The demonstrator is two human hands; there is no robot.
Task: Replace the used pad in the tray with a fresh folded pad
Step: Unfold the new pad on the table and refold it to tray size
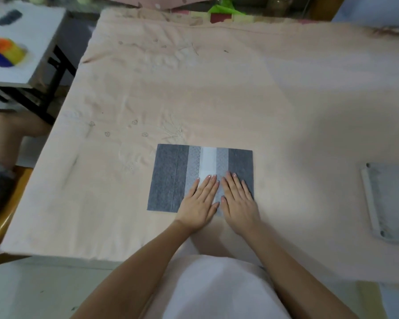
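— Which step?
— I've the pad flat on the cloth. My left hand and right hand press it with straight fingers, gripping nothing. Folding, I'd judge.
— Next?
— Carry it right to the tray, well apart.

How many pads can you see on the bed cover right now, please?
1: the folded grey pad lies flat near the front edge, under the left hand and right hand. The tray at right is cut off; another may be hidden.
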